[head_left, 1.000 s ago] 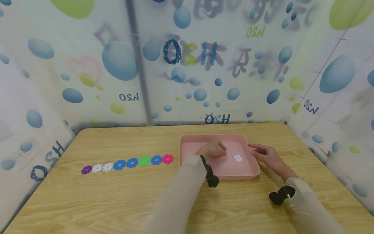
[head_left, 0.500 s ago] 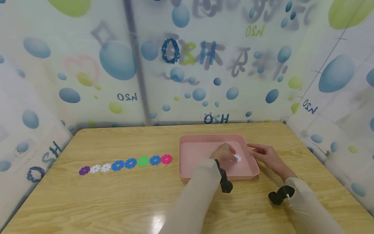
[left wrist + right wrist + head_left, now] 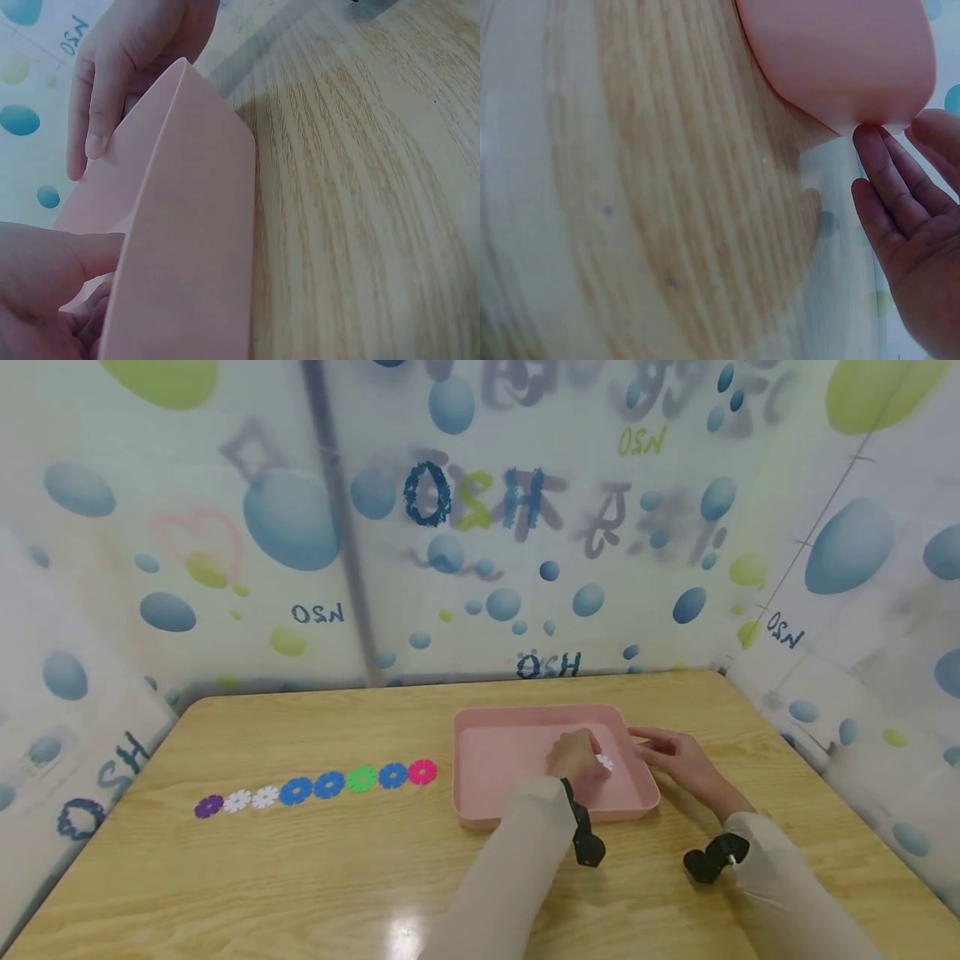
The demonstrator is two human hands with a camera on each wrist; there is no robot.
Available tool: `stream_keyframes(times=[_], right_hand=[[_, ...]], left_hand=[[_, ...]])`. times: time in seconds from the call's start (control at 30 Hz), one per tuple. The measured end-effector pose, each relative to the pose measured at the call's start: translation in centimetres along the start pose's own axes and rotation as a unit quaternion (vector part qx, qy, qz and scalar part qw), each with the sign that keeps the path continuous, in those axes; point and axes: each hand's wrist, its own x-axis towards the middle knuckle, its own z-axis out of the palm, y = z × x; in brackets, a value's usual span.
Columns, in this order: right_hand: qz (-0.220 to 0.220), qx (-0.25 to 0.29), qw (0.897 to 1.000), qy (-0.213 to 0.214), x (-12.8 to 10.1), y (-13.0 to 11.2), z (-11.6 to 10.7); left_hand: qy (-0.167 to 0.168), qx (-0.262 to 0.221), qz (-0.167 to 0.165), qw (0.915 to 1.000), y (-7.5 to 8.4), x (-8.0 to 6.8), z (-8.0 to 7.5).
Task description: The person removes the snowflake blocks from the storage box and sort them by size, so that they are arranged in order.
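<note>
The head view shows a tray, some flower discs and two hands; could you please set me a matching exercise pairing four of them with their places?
Things:
1. white flower disc
2. purple flower disc
3. pink flower disc
4. right hand

Places:
A. row's end nearest the pink tray
B. against the tray's right rim
C. inside the tray, at the left hand
D. row's far left end

Pairs: 1-C, 2-D, 3-A, 4-B
</note>
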Motion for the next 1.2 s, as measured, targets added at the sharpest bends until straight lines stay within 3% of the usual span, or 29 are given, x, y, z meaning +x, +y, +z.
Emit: stream_keyframes(times=[0.3, 0.47, 0.67, 0.97, 1.2], right_hand=[[-0.004, 0.023, 1.0, -0.011, 0.1, 0.2, 0.0], [-0.001, 0.024, 1.0, -0.011, 0.2, 0.4, 0.0], [0.002, 0.014, 1.0, -0.01, 0.2, 0.4, 0.0], [0.003, 0.014, 1.0, -0.014, 0.3, 0.3, 0.0], [-0.001, 0.01, 1.0, -0.015, 0.2, 0.3, 0.0]], left_hand=[[0.013, 0.023, 0.018, 0.9995, -0.3, 0.5, 0.0], [0.014, -0.005, 0.064, 0.9978, -1.2, 1.0, -0.2], [-0.003, -0.055, 0.055, 0.9969, -1.9, 1.0, -1.2], [-0.008, -0.07, 0.087, 0.9938, -3.0, 1.4, -2.4], [0.014, -0.091, 0.111, 0.9896, -4.3, 1.3, -3.9]])
